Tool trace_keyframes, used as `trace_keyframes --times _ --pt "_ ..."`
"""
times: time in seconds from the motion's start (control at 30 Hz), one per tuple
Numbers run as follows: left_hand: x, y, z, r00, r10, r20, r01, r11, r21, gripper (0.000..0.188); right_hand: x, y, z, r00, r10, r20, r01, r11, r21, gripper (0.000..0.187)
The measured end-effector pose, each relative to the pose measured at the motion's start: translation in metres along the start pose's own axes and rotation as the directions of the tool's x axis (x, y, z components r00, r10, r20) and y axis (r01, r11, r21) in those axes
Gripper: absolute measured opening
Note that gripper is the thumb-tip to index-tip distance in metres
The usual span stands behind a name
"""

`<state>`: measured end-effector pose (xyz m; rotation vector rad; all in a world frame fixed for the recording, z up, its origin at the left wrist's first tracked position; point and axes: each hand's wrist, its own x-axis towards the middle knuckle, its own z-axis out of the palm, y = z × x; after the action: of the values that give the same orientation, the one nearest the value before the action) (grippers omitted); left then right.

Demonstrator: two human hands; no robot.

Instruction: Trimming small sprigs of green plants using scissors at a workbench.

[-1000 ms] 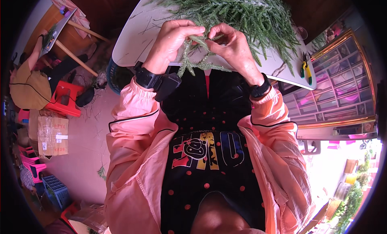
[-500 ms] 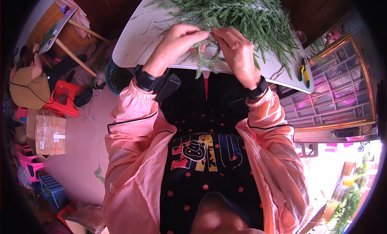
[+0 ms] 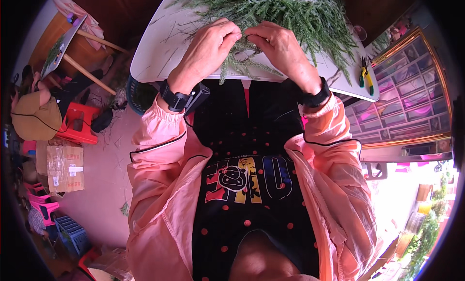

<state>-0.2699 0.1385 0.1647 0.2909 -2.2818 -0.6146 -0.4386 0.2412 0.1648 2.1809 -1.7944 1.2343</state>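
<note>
My left hand (image 3: 211, 42) and my right hand (image 3: 279, 44) are raised over the near edge of a white table, their fingertips pinched and almost meeting. What lies between those fingertips is too small to make out. Just below them a green needle-leaved sprig (image 3: 237, 65) droops past the table edge, with its upper part hidden behind my fingers. Beyond my hands, a large heap of similar green sprigs (image 3: 286, 14) covers much of the white table (image 3: 150, 63).
Yellow-and-black pliers (image 3: 366, 78) lie at the table's right corner. A blue-green basket (image 3: 138, 97) stands under its left side. To the left are a red stool (image 3: 80, 123), a cardboard box (image 3: 65, 168), a blue crate (image 3: 72, 235) and a seated person (image 3: 36, 118).
My hands have moved slightly up and away from me, and my wrists have spread apart a little. The drooping sprig has spread out sideways along the table edge.
</note>
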Motion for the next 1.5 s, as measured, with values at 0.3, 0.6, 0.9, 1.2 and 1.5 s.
trace_keyframes --times 0.3,0.6,0.9,1.2,1.5 --pt "0.002 0.0 -0.002 0.974 0.216 -0.066 -0.224 0.964 -0.144 0.025 -0.008 0.026 -0.002 0.777 0.231 0.585 -0.604 0.012 0.797 0.024" --pt "0.0 -0.003 -0.005 0.951 0.298 0.081 -0.301 0.953 0.03 0.031 -0.01 0.052 0.01 0.787 0.199 0.584 -0.615 0.194 0.764 0.028" --pt "-0.001 -0.014 0.005 0.98 0.2 0.02 -0.196 0.973 -0.121 0.018 -0.01 0.015 -0.015 0.812 0.254 0.526 -0.576 0.202 0.792 0.033" --pt "0.0 -0.029 -0.007 0.792 -0.41 0.452 0.597 0.364 -0.715 0.017 -0.006 -0.012 0.005 1.0 -0.009 0.013 0.006 0.972 0.234 0.05" --pt "0.003 -0.02 -0.012 0.904 -0.381 0.192 0.34 0.373 -0.863 0.018 0.005 -0.014 -0.006 0.976 -0.021 -0.215 0.06 0.983 0.176 0.042"
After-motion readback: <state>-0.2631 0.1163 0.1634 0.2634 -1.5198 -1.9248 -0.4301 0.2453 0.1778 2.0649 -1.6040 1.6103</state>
